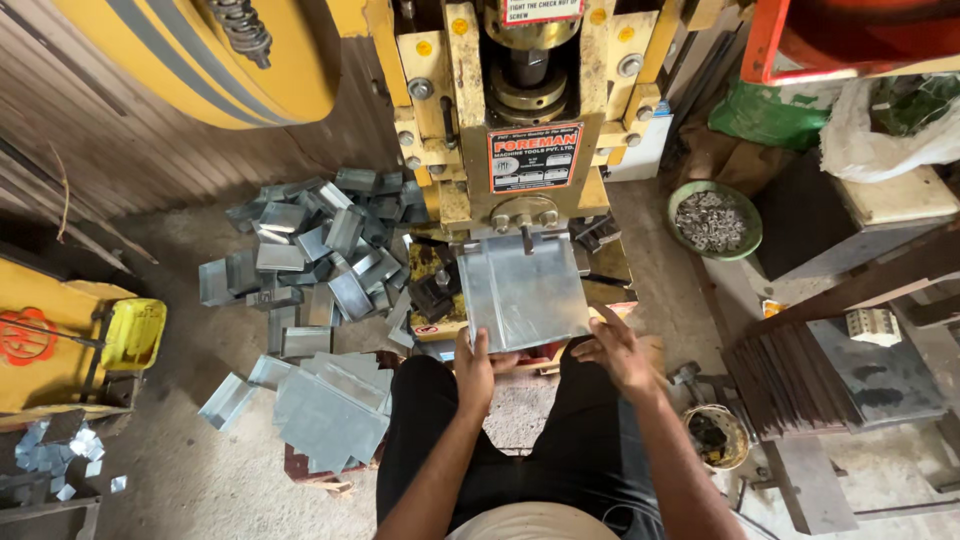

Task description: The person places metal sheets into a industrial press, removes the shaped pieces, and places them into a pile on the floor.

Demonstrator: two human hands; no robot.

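Observation:
A flat grey metal sheet [522, 290] lies on the bed of a yellow press machine [470, 120], its far edge under the ram. My left hand [476, 365] grips the sheet's near left corner. My right hand [618, 352] rests at the sheet's near right edge, fingers spread against it. Both forearms reach up from my lap, over black trousers.
A heap of bent metal pieces [320, 250] lies left of the press, with a stack of flat sheets [330, 405] by my left knee. A green bowl of small parts [714, 218] sits right. Dark plates [790, 380] lean at right. A yellow flywheel [200, 50] hangs at upper left.

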